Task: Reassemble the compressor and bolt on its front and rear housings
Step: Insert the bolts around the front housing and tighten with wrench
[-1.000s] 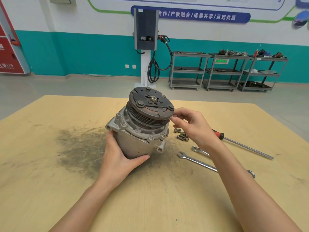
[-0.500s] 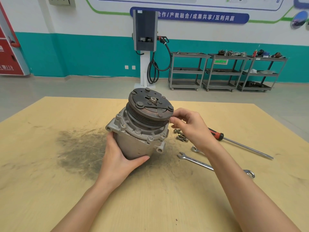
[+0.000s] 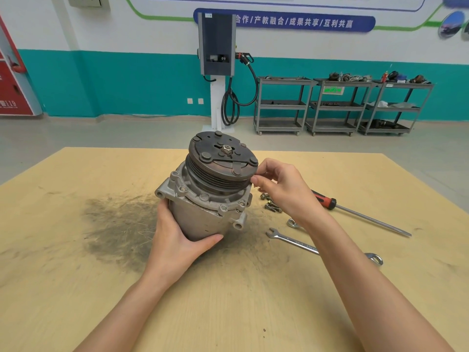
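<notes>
The grey compressor stands tilted on the wooden table, with its dark clutch pulley on top and the front housing seated under it. My left hand grips the lower body from the near left side. My right hand is at the pulley's right edge with thumb and forefinger pinched together on something small, apparently a bolt, which the fingertips mostly hide. Several loose bolts lie just right of the compressor.
A combination wrench and a second wrench lie to the right, partly under my right forearm. A red-handled screwdriver lies farther right. A dark grimy patch marks the table left of the compressor. Metal carts stand by the far wall.
My right hand's pinched fingers have stayed at the pulley's right edge, shifting only slightly. The left hand keeps its hold and the compressor has not moved.
</notes>
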Motion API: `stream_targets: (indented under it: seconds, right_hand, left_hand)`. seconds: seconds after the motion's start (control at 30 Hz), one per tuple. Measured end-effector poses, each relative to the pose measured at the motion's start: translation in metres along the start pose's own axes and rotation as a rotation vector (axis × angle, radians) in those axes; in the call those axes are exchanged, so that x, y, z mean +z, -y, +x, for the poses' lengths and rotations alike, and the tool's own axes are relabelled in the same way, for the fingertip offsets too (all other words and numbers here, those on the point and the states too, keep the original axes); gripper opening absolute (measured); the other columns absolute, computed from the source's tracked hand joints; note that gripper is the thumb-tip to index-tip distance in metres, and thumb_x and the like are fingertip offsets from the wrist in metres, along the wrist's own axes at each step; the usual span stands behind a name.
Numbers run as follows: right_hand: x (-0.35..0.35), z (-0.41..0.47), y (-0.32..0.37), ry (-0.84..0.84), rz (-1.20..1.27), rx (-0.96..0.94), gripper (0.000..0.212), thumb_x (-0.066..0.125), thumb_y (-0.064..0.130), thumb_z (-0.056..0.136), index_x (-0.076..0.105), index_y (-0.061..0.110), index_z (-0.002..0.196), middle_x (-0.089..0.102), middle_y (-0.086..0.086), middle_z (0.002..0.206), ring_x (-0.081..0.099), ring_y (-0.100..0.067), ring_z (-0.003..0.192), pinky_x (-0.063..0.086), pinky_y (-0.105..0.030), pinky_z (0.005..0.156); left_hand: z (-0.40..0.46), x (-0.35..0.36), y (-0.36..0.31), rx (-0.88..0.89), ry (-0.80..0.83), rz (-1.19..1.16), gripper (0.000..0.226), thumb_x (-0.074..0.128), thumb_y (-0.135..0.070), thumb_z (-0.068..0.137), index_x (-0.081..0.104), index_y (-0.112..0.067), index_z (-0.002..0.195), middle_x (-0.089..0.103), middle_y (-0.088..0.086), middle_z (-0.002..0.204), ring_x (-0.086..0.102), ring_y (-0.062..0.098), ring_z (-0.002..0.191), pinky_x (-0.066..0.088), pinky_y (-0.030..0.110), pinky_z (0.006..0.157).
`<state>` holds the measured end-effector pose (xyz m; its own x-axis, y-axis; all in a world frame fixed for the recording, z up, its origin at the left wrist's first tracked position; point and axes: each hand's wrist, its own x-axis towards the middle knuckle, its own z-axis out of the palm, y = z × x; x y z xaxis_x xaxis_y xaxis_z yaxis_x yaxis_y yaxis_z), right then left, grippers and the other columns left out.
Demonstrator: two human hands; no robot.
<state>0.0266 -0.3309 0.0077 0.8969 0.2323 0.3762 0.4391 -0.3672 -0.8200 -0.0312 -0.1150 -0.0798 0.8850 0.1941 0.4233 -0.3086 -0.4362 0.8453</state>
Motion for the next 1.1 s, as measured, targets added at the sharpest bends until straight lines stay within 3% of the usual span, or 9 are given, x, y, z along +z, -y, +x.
stream_targets:
  seconds: [0.17, 0.43, 0.53, 0.6, 0.73, 0.9, 1.1]
  right_hand:
    - [0.000, -0.001, -0.001, 0.021, 0.041, 0.008, 0.021, 0.065, 0.007, 0.090, 0.060, 0.023, 0.077, 0.066, 0.015, 0.074, 0.058, -0.002, 0.072, 0.054, -0.029, 0.073]
    - [0.002, 0.001, 0.003, -0.028, -0.076, 0.029, 0.019, 0.068, 0.018, 0.088, 0.058, 0.021, 0.073, 0.062, 0.006, 0.070, 0.053, -0.012, 0.068, 0.048, -0.041, 0.070]
    - [-0.004, 0.001, 0.004, 0.043, -0.075, 0.042, 0.005, 0.067, 0.019, 0.089, 0.063, 0.023, 0.088, 0.067, 0.002, 0.085, 0.061, -0.018, 0.077, 0.054, -0.046, 0.073]
    - [-0.009, 0.000, 0.004, 0.096, -0.077, 0.028, 0.015, 0.065, 0.017, 0.091, 0.064, 0.029, 0.100, 0.068, -0.001, 0.096, 0.062, -0.020, 0.088, 0.054, -0.047, 0.079]
    - [-0.011, 0.000, 0.004, 0.100, -0.094, 0.013, 0.019, 0.064, 0.011, 0.092, 0.067, 0.030, 0.094, 0.069, -0.001, 0.095, 0.062, -0.018, 0.090, 0.053, -0.041, 0.083]
    - [-0.006, 0.002, 0.003, 0.058, -0.051, 0.019, 0.011, 0.065, 0.008, 0.090, 0.068, 0.017, 0.096, 0.070, 0.007, 0.086, 0.061, 0.003, 0.075, 0.053, -0.018, 0.072]
    - [-0.002, 0.001, 0.002, -0.018, -0.157, -0.023, 0.012, 0.066, 0.013, 0.090, 0.067, 0.024, 0.089, 0.066, 0.011, 0.076, 0.060, 0.004, 0.069, 0.048, -0.013, 0.066]
  left_hand:
    - [0.001, -0.001, 0.002, -0.010, 0.003, 0.024, 0.110, 0.084, -0.064, 0.038, 0.018, -0.055, 0.126, 0.042, -0.021, 0.134, 0.043, -0.003, 0.123, 0.035, 0.017, 0.098]
    - [0.001, -0.001, 0.005, -0.030, -0.001, 0.039, 0.115, 0.083, -0.066, 0.038, 0.020, -0.048, 0.133, 0.042, -0.018, 0.135, 0.044, 0.000, 0.123, 0.035, 0.020, 0.097]
    - [0.001, -0.001, 0.006, -0.028, -0.002, 0.046, 0.114, 0.083, -0.066, 0.038, 0.022, -0.047, 0.132, 0.043, -0.015, 0.137, 0.045, 0.005, 0.125, 0.037, 0.025, 0.100]
    - [0.001, -0.001, 0.005, -0.025, -0.001, 0.048, 0.112, 0.083, -0.066, 0.038, 0.023, -0.049, 0.130, 0.043, -0.014, 0.138, 0.045, 0.006, 0.126, 0.037, 0.026, 0.101]
    - [0.001, -0.001, 0.005, -0.026, 0.002, 0.041, 0.111, 0.083, -0.066, 0.038, 0.022, -0.051, 0.129, 0.041, -0.016, 0.137, 0.043, 0.003, 0.124, 0.036, 0.023, 0.099]
    - [0.001, -0.001, 0.006, -0.024, 0.001, 0.039, 0.113, 0.083, -0.066, 0.039, 0.021, -0.051, 0.132, 0.039, -0.017, 0.139, 0.042, 0.003, 0.127, 0.035, 0.025, 0.102]
    - [0.001, -0.001, 0.007, -0.027, 0.001, 0.035, 0.114, 0.084, -0.066, 0.039, 0.020, -0.051, 0.133, 0.039, -0.019, 0.138, 0.042, 0.003, 0.127, 0.035, 0.025, 0.102]
